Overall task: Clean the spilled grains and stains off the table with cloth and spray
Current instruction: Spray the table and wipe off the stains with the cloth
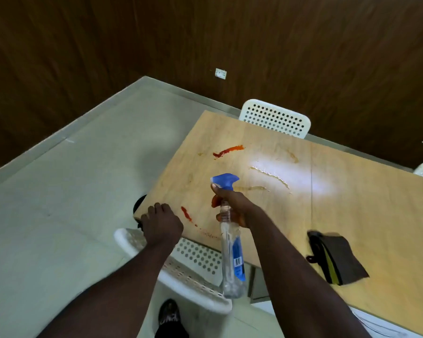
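The table (352, 215) was the largest thing in view, a pale wooden top seen from its near-left corner, and everything else is placed from it. Three white perforated chairs stood round it: one (275, 118) at the far edge, one (181, 264) tucked at the near corner, and a third barely showing at the right edge. Stains lay across the left half of the table: a red streak (228, 150) toward the far side, a second red smear (186, 213) beside the near corner, and pale, wet-looking arcs (271, 175) between them toward the middle. No grains could be made out.

A dark folded cloth (337, 257) with a yellow-green edge lay on the table's near edge, well right of the stains, untouched; probably parked there until the spraying was done.

The spray bottle (230, 252) hung above the near edge of the table, body trailing back toward the person and blue nozzle pointed out over the stains, which suited wetting them first. The right hand (230, 206) was wrapped tightly round the bottle's neck, arm extended forward. The left hand (161, 223) rested on the table's near corner, fingers curled loosely and holding nothing, seemingly as a brace.
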